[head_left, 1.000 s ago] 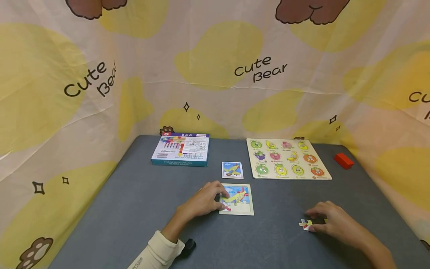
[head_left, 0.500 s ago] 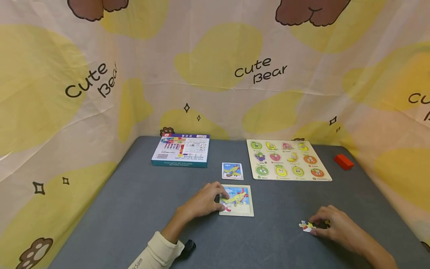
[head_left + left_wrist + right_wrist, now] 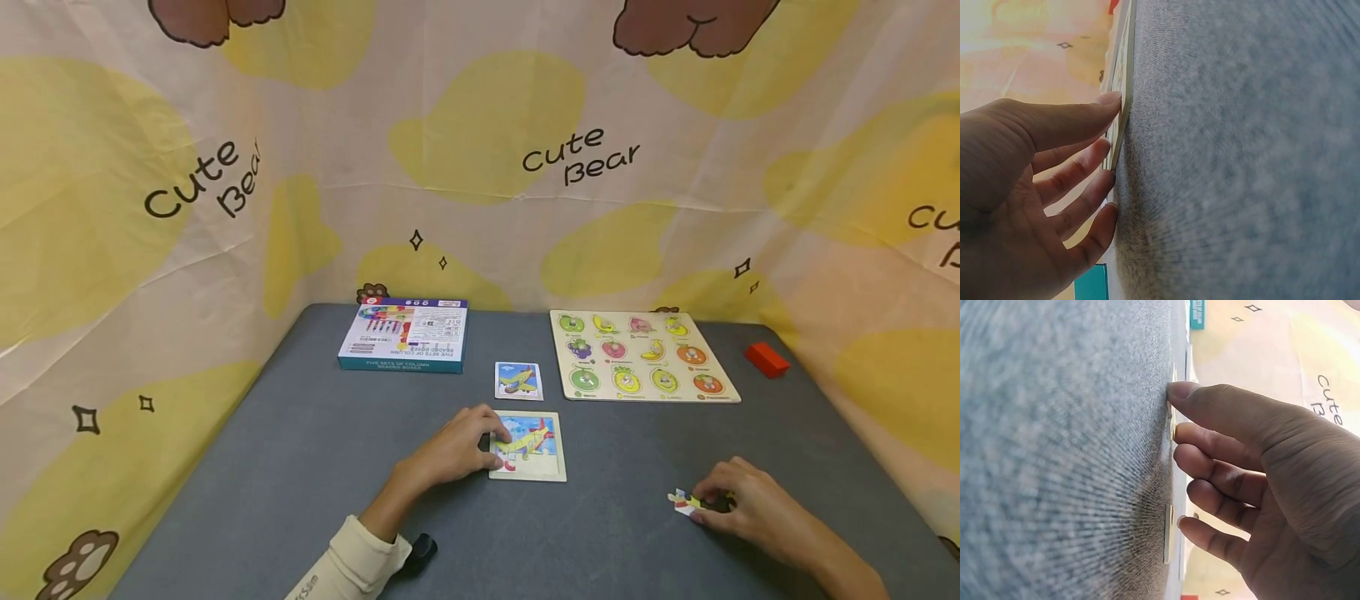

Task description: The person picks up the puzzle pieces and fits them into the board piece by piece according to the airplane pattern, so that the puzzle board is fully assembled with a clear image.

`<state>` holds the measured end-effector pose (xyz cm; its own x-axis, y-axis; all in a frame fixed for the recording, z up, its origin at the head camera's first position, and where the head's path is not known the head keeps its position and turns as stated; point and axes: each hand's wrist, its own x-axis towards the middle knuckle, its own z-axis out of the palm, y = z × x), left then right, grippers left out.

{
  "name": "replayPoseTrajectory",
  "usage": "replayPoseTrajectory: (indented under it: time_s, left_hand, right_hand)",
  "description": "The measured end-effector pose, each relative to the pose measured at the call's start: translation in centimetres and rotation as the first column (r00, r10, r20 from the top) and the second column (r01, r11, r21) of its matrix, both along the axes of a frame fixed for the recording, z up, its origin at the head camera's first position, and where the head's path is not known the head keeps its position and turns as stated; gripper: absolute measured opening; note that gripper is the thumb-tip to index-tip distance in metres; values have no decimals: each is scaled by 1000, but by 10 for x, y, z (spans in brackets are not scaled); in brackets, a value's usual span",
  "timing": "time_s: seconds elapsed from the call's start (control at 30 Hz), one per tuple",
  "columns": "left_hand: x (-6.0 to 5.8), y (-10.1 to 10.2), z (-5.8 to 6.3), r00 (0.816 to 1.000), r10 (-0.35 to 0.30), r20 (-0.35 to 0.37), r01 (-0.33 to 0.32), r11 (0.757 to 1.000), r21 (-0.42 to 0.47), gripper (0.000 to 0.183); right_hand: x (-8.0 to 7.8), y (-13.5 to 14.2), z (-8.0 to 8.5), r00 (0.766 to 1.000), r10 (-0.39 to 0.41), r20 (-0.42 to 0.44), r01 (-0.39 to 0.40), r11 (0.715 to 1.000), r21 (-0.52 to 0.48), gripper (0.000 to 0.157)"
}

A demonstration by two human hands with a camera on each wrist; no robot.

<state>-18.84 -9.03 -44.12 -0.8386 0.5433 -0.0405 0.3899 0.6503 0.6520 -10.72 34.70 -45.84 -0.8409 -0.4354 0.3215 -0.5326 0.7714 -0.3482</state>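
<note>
My left hand (image 3: 453,446) rests at the left side of a square wooden jigsaw board (image 3: 551,468), thumb and fingertips on its edge and face. The board shows a partly filled yellow airplane picture, its lower strip pale and bare. At the right, my right hand (image 3: 750,504) pinches a small jigsaw piece (image 3: 684,503) between thumb and index finger; its near edge tilts up slightly. Another flat piece (image 3: 1168,534) lies on the table under my little finger in the right wrist view. Behind the board lies a card (image 3: 519,381) with the same airplane.
A boxed toy set (image 3: 405,337) lies at the back left. A fruit-picture board (image 3: 600,362) spreads across the back right, with a red block (image 3: 767,360) beyond it. The grey table (image 3: 315,467) meets a patterned cloth backdrop.
The right hand has shifted slightly right and closed its thumb and index finger on the jigsaw piece, which tilts a little. The left hand has stayed in place.
</note>
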Motion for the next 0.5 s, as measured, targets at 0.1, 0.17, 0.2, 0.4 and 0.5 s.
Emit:
replayPoseTrajectory:
  time_s: [0.1,0.17,0.2,0.4,0.5]
  left_hand:
    - [0,0,0,1000,-2,-4,2,1000,-2,24]
    - [0,0,-1,1000,-3,-5,3,1000,-3,24]
    - [0,0,-1,1000,-2,-5,2,1000,-4,24]
    - [0,0,-1,1000,0,-2,0,1000,-5,24]
    - [0,0,-1,1000,1,2,-1,1000,1,24]
  right_hand:
    - [0,-1,0,1000,-13,-16,13,1000,9,28]
    - [1,-2,0,999,-33,-9,33,999,20,28]
    - [1,-3,0,999,-43,-7,44,999,24,29]
    - [-1,-11,3,995,-40,-94,41,999,7,33]
    - [-5,-18,8,993,-24,-117,26,1000,15,32]
